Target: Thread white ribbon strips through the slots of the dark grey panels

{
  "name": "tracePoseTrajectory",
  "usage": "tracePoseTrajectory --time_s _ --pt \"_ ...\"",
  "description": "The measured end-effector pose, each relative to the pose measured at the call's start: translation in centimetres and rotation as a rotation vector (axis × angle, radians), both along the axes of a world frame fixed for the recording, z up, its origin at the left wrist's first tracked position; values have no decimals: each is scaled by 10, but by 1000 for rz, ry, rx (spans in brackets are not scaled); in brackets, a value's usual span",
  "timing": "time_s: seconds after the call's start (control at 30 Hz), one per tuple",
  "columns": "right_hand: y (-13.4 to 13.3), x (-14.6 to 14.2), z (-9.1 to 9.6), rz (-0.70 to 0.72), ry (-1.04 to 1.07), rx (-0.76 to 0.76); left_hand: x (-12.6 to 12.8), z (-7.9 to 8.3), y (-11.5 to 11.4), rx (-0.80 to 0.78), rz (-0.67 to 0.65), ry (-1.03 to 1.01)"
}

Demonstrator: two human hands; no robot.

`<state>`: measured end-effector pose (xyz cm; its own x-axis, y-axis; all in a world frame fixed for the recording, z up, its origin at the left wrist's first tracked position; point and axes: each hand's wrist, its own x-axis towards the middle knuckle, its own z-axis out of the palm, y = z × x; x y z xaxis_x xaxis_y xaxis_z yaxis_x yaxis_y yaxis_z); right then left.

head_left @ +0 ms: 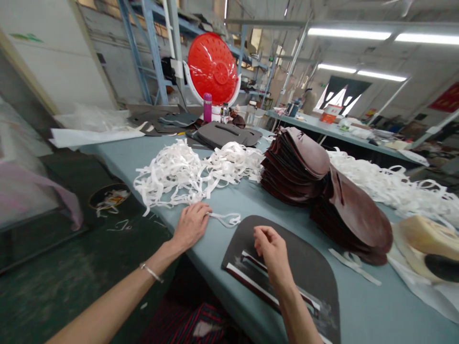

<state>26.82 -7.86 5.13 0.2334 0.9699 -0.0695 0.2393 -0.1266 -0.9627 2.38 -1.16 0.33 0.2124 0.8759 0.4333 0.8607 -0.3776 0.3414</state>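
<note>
A dark rounded panel [304, 267] with light strips stuck along it lies on the grey-green table [222, 200] in front of me. My right hand [272, 251] rests on the panel with its fingers curled in a pinch; what they hold is hidden. My left hand [191, 224] lies on the table at the edge of a heap of white strips [186, 174], its fingers closed on a loose white strip [225, 219] that trails to the right.
A stack of brown leather pieces [297, 167] slumps to the right of the panel. More white strips [387, 184] lie behind it. A beige piece [423, 239] sits far right. A red round fan [213, 67] and purple bottle [207, 107] stand at the back.
</note>
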Motion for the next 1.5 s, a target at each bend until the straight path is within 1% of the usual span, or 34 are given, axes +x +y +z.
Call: tracePoseTrajectory --time_s 0.07,0.17,0.27,0.33,0.4,0.47,0.53,0.6,0.7,0.77,0.8,0.83,0.87,0.9,0.93,1.0,1.03,1.1,1.2,1.27,1.37,1.43,1.5 --pt "23 -14 0 15 -137 21 1 2 -2 -9 3 -7" --pt "53 -39 -4 -59 -203 53 2 4 -3 -13 14 -4" --pt "66 -57 -12 -122 -210 80 3 5 -3 -10 27 10" --pt "67 -57 -18 -136 -169 87 2 4 -2 -15 41 16" --pt "65 -44 -20 -159 -98 88 -1 4 1 -25 61 20" --pt "61 -21 -19 -207 3 88 -5 4 8 -38 86 27" --pt "53 8 -13 -259 114 91 -11 4 18 -47 117 36" --pt "38 34 -5 -277 212 88 -16 7 31 -49 148 43" --pt "8 59 6 -231 313 60 -14 18 43 -40 178 50" --pt "-10 63 11 -189 354 40 -2 30 41 -12 188 39" --pt "-17 61 12 -171 368 32 7 37 36 12 178 18" --pt "-23 58 14 -153 378 24 19 45 27 39 145 -13" --pt "-27 53 15 -131 386 16 32 52 17 64 79 -54" --pt "-31 46 16 -98 390 4 46 59 5 81 -20 -96" --pt "-33 40 17 -54 389 -8 61 65 -8 81 -156 -125" --pt "-39 28 18 30 386 -31 88 72 -31 3 -431 -96" --pt "-42 26 17 56 381 -42 99 74 -39 -51 -530 -83" --pt "-51 30 15 51 355 -64 111 74 -50 -224 -652 -81" --pt "-71 56 9 1 267 -143 111 71 -53 -546 -714 -165" --pt "-88 78 6 -37 207 -199 105 68 -52 -679 -723 -223" --pt "-112 100 4 -112 145 -257 100 60 -52 -736 -695 -249" --pt "-124 105 4 -150 133 -278 100 54 -52 -756 -672 -249" --pt "-131 105 4 -178 141 -268 100 48 -52 -772 -654 -262"
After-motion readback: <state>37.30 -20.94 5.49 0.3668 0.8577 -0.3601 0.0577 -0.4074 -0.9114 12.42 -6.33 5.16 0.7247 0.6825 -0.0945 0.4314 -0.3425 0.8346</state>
